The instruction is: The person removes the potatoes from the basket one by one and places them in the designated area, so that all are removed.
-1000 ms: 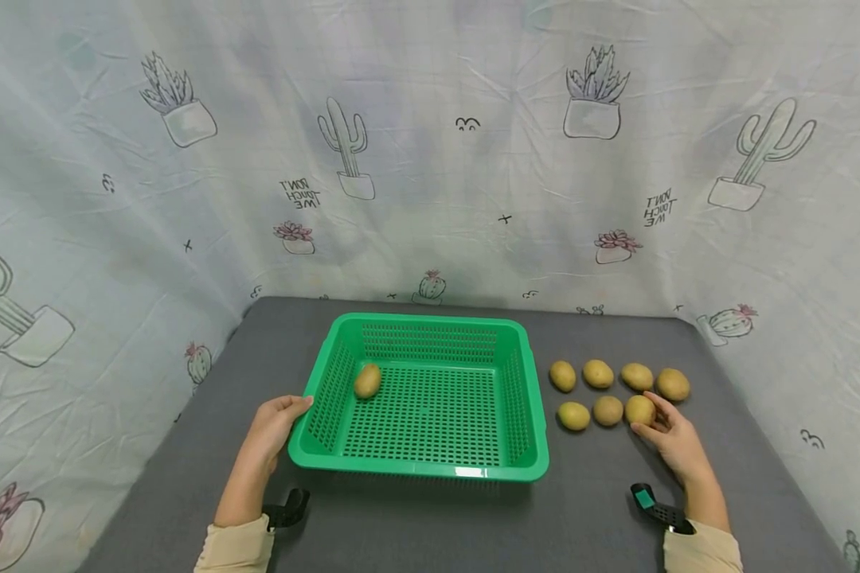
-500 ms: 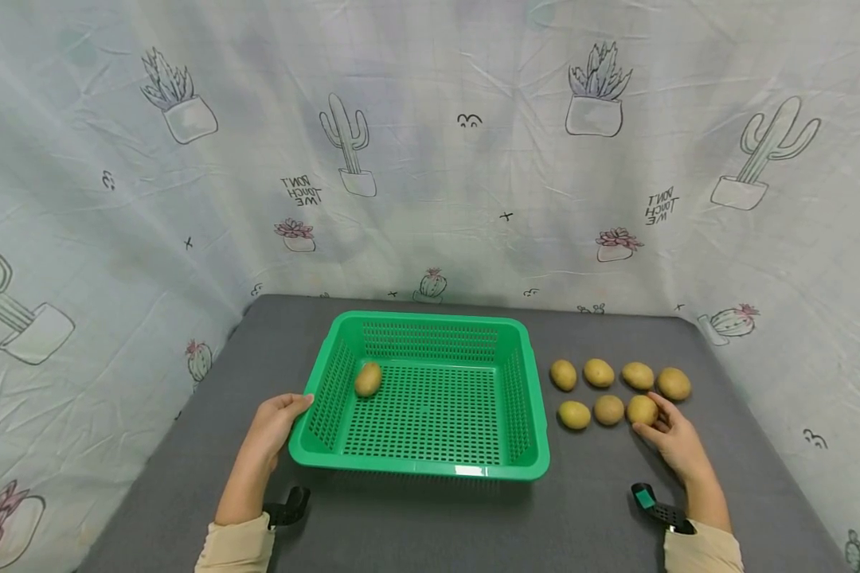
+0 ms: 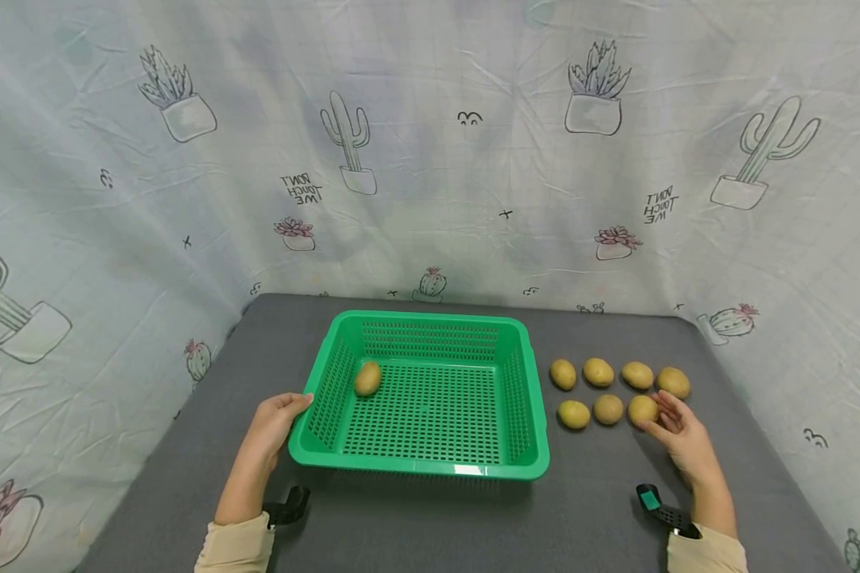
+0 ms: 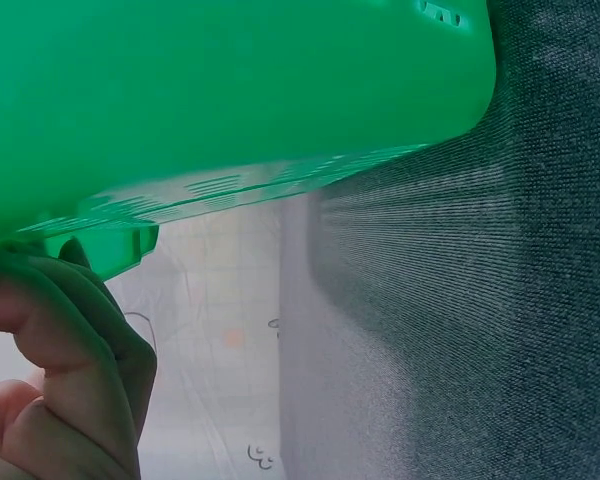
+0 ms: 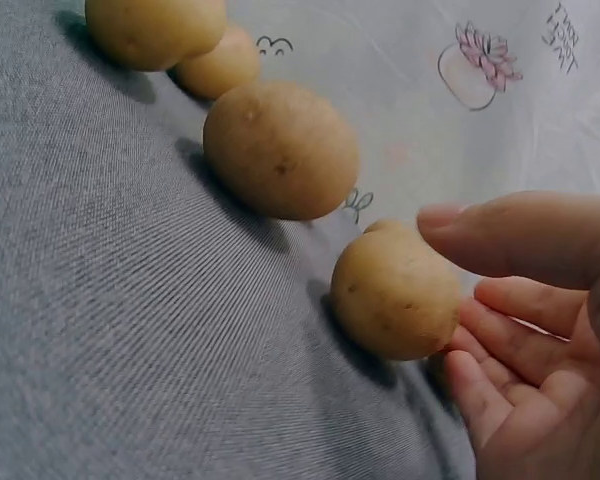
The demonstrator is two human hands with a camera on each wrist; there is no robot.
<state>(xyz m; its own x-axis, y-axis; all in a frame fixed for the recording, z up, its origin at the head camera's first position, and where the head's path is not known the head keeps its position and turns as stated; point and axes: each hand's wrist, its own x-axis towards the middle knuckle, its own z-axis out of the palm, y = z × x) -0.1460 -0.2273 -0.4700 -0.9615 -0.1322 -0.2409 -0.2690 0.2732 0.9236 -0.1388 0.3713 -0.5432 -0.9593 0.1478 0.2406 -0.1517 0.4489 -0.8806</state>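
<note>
My left hand (image 3: 275, 422) grips the left rim of a green plastic basket (image 3: 419, 469), thumb on top; in the left wrist view its curled fingers (image 4: 90, 350) lie under the rim. A single potato (image 3: 368, 379) lies inside, near the basket's left wall. My right hand (image 3: 681, 434) is around the right side of the nearest row's rightmost potato (image 3: 642, 410). The right wrist view shows the thumb (image 5: 525, 235) apart from this potato, while the other fingers are close beside it, perhaps touching. That potato rests on the grey cloth.
Right of the basket, two rows of potatoes lie on the grey table (image 3: 430, 525). The front row includes a greenish potato (image 3: 573, 415) and a browner potato (image 3: 608, 410); the back row ends with a potato (image 3: 673, 383). A cactus-print curtain (image 3: 430, 159) hangs behind.
My right hand has loosened from the front-row potato and drawn slightly to the right, its thumb parting from it. My left hand and the basket stay put.
</note>
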